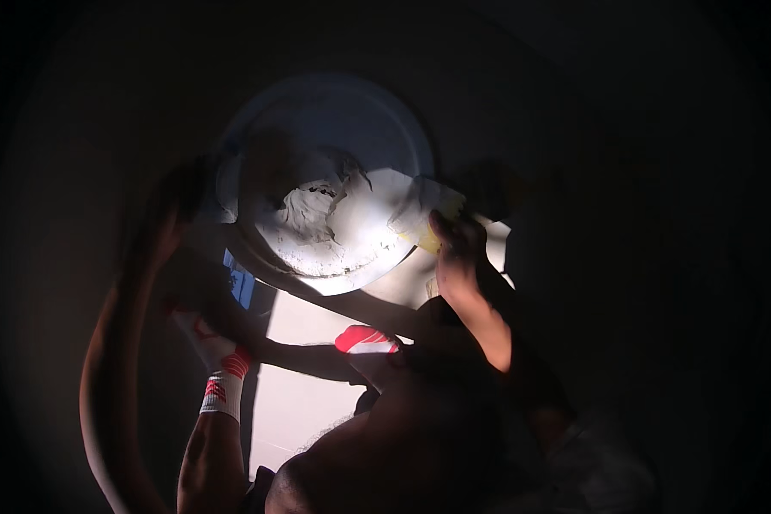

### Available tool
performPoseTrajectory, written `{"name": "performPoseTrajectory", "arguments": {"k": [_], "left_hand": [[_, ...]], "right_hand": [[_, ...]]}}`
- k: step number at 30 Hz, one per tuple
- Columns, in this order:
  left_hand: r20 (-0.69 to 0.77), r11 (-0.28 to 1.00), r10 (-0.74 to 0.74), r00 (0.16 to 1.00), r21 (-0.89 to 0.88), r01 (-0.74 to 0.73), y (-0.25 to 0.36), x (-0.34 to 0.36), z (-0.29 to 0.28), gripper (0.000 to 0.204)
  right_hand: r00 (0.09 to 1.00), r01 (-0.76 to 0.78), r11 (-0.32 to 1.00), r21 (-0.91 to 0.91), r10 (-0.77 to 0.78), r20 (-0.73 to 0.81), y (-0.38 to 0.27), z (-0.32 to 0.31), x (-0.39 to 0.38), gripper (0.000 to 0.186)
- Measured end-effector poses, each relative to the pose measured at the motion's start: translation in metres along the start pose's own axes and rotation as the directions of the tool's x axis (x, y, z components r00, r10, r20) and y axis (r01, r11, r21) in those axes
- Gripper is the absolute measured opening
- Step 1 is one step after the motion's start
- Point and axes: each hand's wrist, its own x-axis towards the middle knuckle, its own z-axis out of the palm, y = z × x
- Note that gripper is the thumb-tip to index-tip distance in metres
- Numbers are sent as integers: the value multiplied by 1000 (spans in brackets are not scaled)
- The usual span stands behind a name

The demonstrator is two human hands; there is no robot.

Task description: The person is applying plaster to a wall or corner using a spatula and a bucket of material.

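Observation:
A large round white basin (351, 278) lies before me, half in shadow and half in bright light. In it sits a pale, floury or doughy mass (313, 210) with a rough, torn surface. My right hand (458, 244) is at the basin's right rim, its fingers closed round a clear container with a yellowish tint (418, 214). The container tilts over the rim; what it holds, if anything, I cannot make out. At the basin's left side is my left hand (180, 197), dark against the shadow. Its fingers are lost in the dark, so whether they grip the rim is hidden.
My feet in white and red socks, the left foot (214, 347) and the right foot (368, 341), are below the basin. A blue printed item (240, 283) lies by its lower left edge. Sunlit pale floor (304, 385) shows between my legs; deep shadow surrounds everything else.

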Motion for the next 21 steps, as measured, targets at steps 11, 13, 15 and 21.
{"name": "performPoseTrajectory", "arguments": {"k": [11,13,15,21], "left_hand": [[-558,758,-65,827,511,405,-26,92,38,36],[-514,721,23,857,603,342,-33,75,31,34],[-464,615,-30,885,690,382,-51,87,44,30],[-318,401,113,941,881,250,-53,97,80,30]], "right_hand": [[974,-2,926,377,87,-208,132,30,100,18],[994,-84,960,267,99,-45,147,31,102,19],[998,13,996,91,-19,63,186,0,112,19],[923,366,927,-81,-350,161,202,-37,130,19]]}}
